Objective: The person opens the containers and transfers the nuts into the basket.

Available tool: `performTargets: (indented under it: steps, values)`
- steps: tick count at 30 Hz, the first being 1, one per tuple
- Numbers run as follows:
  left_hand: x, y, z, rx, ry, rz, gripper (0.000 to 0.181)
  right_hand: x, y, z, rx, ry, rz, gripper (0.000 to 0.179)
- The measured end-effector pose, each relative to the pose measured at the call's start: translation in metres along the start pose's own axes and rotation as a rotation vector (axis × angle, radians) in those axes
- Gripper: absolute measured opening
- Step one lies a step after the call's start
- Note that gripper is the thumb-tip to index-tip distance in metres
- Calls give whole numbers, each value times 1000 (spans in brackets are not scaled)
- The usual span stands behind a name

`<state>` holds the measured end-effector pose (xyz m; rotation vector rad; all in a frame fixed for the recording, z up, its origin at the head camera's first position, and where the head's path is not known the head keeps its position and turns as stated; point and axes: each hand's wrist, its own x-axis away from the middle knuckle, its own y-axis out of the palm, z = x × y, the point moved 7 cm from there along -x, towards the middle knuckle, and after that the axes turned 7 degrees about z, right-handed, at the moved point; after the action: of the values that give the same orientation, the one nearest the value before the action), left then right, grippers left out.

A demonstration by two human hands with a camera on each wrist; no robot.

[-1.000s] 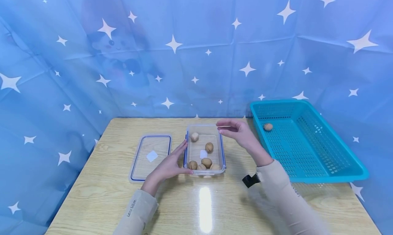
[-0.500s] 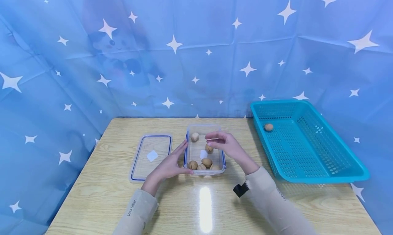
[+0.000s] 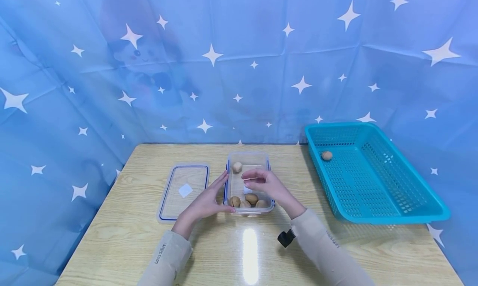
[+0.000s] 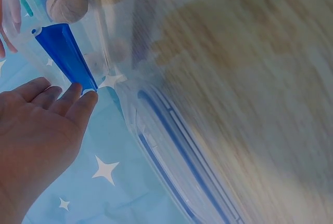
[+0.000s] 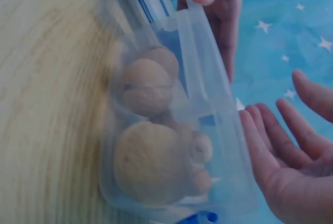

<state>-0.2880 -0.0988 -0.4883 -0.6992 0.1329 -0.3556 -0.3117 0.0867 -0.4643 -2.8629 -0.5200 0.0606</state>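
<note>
A clear plastic food container with blue side latches stands uncovered mid-table, holding several walnuts. Most of these lie at its near end, and a paler walnut is at the far left. My left hand rests against the container's left side, thumb at the near corner. In the left wrist view its straight fingertips touch a blue latch. Over the container is my right hand, fingers loosely bent. The right wrist view shows this hand with thumb and fingers apart and nothing between them.
Left of the container lies its clear lid with a blue seal and a white label. A turquoise perforated basket stands at the right with one walnut in its far left part. A starry blue curtain hangs behind the table.
My right hand has moved left and toward me, from the container's far right corner to over its middle, and now covers one walnut. The left hand has stayed put.
</note>
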Motion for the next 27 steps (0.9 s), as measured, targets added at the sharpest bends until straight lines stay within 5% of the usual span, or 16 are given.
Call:
performTargets:
  steps: [27]
  values:
    - [-1, 2, -2, -3, 13, 3, 114, -9, 30, 18, 26, -29, -106, 39]
